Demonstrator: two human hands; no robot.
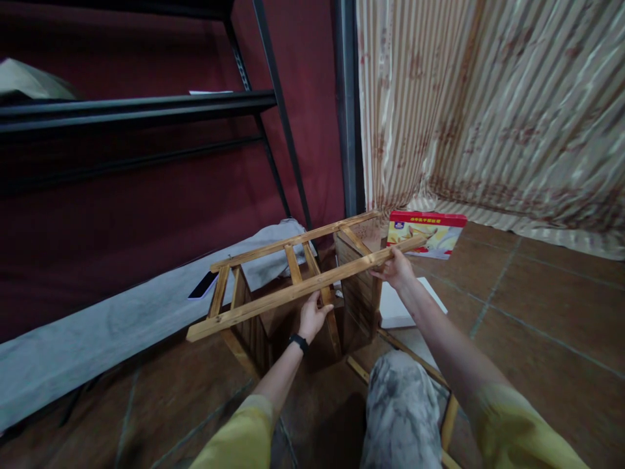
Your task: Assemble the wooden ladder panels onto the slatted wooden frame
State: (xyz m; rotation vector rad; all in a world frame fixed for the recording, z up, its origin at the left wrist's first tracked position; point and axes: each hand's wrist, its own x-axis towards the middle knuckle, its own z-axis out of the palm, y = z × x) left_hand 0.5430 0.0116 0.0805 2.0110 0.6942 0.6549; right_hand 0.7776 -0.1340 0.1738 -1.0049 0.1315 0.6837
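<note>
A wooden shelf rack (303, 286) lies on its side in front of me, with two long rails, several short crosspieces and slatted panels between them. My right hand (394, 268) grips the near rail close to its right end. Below the middle of that same rail, my left hand (315, 316), with a dark band on the wrist, has its fingers closed at a crosspiece under the rail. What lies inside the fingers is partly hidden.
A red and yellow box (427, 228) stands behind the rack's right end, and a white box (413, 303) lies nearer. Loose wooden strips (449, 420) lie by my knee. A phone (204, 285) rests on the pale ledge (73, 348). Black metal shelving (146, 107) rises at left.
</note>
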